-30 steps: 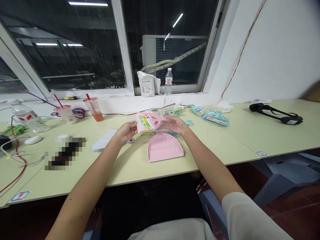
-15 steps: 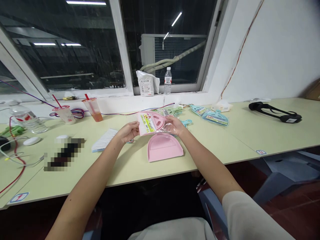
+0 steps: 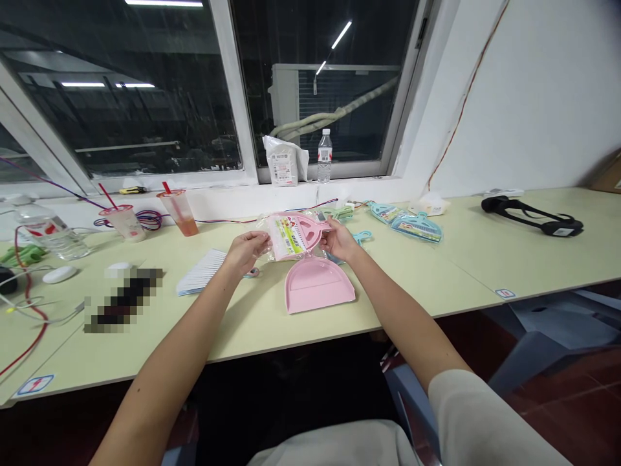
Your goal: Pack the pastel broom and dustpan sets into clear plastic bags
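A pink brush-and-dustpan set [image 3: 290,237] in a clear plastic bag is held up between my hands. My left hand [image 3: 247,251] pinches the bag's left edge, and my right hand [image 3: 339,239] grips the handle end at the right. Just below the bag, a pink dustpan [image 3: 320,285] lies unwrapped on the table. Beside my left hand lies a brush with white bristles [image 3: 202,272], partly hidden by my forearm. Behind my right hand are a green wrapped set [image 3: 338,213] and a blue handle [image 3: 361,237].
Blue wrapped sets [image 3: 416,226] lie at the back right, with a black strap device [image 3: 533,217] farther right. Two cups [image 3: 179,212], a large bottle [image 3: 51,230] and cables stand or lie at the left. A water bottle [image 3: 325,156] stands on the windowsill.
The pink set now lies flatter and tilts down to the right, with more clear bag showing at its left end. My right hand has moved slightly left, onto the handle end.
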Available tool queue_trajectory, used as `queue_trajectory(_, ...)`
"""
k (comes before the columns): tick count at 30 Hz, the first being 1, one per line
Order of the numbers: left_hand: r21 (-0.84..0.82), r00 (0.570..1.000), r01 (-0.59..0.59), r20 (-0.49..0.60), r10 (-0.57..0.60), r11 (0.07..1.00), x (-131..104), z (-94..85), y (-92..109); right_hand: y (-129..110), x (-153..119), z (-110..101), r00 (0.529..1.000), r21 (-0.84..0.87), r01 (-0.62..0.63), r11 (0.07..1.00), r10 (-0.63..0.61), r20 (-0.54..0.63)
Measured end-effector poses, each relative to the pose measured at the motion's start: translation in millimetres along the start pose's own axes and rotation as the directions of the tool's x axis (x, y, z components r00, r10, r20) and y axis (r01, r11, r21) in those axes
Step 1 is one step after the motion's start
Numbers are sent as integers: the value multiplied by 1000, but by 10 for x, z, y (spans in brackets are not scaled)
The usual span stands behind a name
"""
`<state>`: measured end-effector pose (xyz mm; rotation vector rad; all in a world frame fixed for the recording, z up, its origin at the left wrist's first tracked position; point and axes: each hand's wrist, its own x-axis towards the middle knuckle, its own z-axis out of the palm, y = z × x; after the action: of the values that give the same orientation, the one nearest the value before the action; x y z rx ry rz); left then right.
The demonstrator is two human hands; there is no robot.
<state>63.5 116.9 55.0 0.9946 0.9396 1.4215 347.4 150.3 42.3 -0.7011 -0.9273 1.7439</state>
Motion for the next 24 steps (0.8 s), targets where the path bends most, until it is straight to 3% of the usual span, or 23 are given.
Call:
queue_trajectory(8, -14, 999, -31, 7, 31, 999, 51, -98, 26, 27, 61, -65, 995, -8, 85, 996, -85, -57)
queue_trajectory(12, -114, 999, 25, -25, -28, 993, 32, -85, 93, -6, 67, -69, 973, 39, 159, 987, -150, -173)
queue_trajectory(16, -221, 990, 103, 120, -77, 970, -52, 18, 111, -18, 34, -4, 949, 78, 189, 979, -161, -272)
queue_trajectory(18, -203, 979, 103, 193, -64, 974, -84, 72, 78, 19, 19, 51, 955, 51, 182, 982, -164, -246)
queue_trajectory(20, -197, 980, 76, 195, -37, 977, -84, 103, 34, 83, 9, 109, 973, -7, 158, 987, -157, -172)
queue_trajectory(24, -208, 1000, -22, -13, 20, 978, 3, 71, -23, 211, -17, 204, 989, -156, 130, 979, -140, -56)
